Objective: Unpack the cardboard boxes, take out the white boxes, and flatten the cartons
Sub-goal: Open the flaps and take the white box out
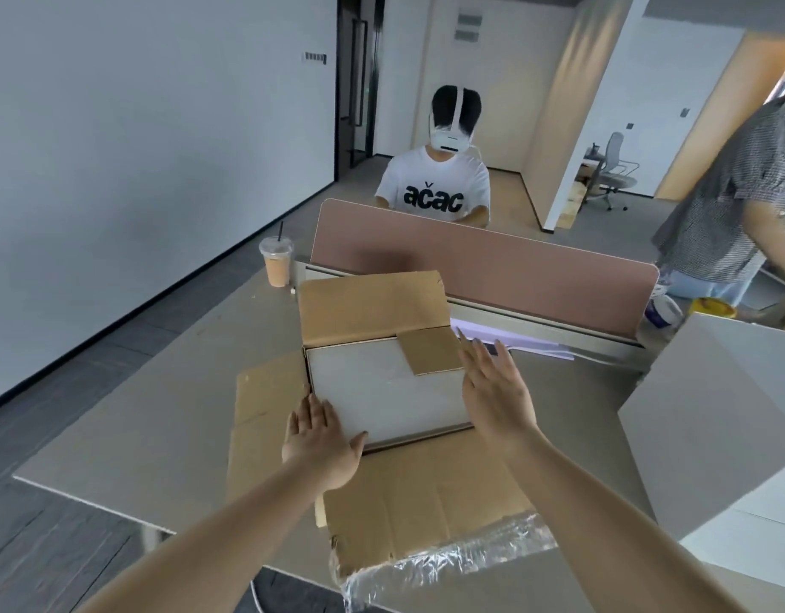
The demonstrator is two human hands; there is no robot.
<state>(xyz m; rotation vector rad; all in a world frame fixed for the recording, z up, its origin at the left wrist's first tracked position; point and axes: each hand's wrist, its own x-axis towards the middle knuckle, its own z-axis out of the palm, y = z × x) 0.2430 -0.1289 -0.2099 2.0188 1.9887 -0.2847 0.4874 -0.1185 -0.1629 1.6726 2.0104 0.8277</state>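
Two flat hands: left hand (322,440) touches the white box (381,393), right hand (499,393) flanks it.

White box (381,391): far R corner under 1 small cardboard flap (430,349), near L corner under L hand (322,440). Seated person (432,188) hidden below chest by divider (492,263). Standing person (726,179) cut off at R edge.

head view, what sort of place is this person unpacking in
Most likely an open-plan office: a grey desk with a pink divider screen along its far edge, and a swivel office chair at another workstation in the back.
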